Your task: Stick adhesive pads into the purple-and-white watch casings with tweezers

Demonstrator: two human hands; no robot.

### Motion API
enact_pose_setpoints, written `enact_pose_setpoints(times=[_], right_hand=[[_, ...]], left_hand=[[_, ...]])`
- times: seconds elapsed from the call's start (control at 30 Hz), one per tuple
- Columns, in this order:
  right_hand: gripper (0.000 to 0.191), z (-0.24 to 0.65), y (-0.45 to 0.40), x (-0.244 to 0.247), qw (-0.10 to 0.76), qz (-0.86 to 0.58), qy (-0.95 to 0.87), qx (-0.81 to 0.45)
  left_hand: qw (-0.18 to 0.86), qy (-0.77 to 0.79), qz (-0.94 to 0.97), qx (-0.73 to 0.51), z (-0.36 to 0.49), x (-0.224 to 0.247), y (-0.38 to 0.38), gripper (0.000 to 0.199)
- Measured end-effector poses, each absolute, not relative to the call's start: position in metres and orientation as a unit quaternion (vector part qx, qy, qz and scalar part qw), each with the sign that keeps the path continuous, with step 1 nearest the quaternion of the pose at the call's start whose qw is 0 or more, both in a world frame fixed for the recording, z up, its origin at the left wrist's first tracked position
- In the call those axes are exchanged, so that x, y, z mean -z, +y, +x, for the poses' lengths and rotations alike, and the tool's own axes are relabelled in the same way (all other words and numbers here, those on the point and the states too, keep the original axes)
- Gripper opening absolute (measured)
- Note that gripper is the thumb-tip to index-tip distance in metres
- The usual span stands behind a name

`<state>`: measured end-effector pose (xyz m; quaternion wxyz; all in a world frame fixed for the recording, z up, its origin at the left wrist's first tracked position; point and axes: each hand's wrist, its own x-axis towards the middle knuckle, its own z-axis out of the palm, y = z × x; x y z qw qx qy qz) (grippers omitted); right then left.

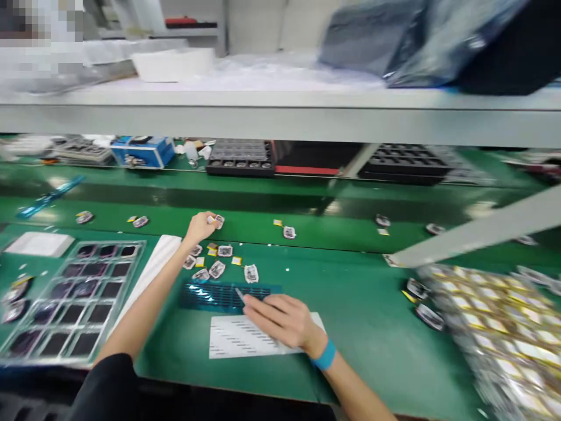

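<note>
My left hand (200, 227) reaches out over the green belt, its fingers closed on a small watch-like housing (220, 221) with a battery beside it. My right hand (284, 318), with a blue wrist strap (325, 354), grips a slim pale tool, perhaps tweezers (239, 295). The tool's tip is over a dark blue-green film strip (205, 295). Under that hand lies a white sheet with rows of dark marks (236, 339). Several loose housings (217, 269) and small yellow-edged batteries (236, 261) lie between my two hands.
At left is a clear tray with dark squares (99, 314); a tray stack of yellow-white batteries (491, 321) stands right. A slanted white post (482, 228) crosses the right side. More housings (289, 232) lie along the belt (245, 204). A white shelf (272, 123) spans above.
</note>
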<state>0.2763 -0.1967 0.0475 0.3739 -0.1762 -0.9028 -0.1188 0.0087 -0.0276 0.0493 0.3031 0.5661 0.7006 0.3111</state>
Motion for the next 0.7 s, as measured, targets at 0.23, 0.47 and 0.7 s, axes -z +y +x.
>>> enact_pose_setpoints(times=[0.23, 0.47, 0.7], right_hand=[[0.011, 0.284, -0.206, -0.046, 0.415, -0.162, -0.883, 0.15], [0.025, 0.296, -0.208, -0.046, 0.42, -0.208, -0.872, 0.142], [0.066, 0.31, -0.213, -0.021, 0.516, -0.265, -0.81, 0.083]], left_hand=[[0.212, 0.589, 0.757, -0.187, 0.105, -0.041, -0.013, 0.031], [0.247, 0.517, 0.814, -0.094, 0.19, -0.039, -0.008, 0.038], [0.371, 0.542, 0.741, -0.14, 0.169, -0.06, -0.025, 0.027]])
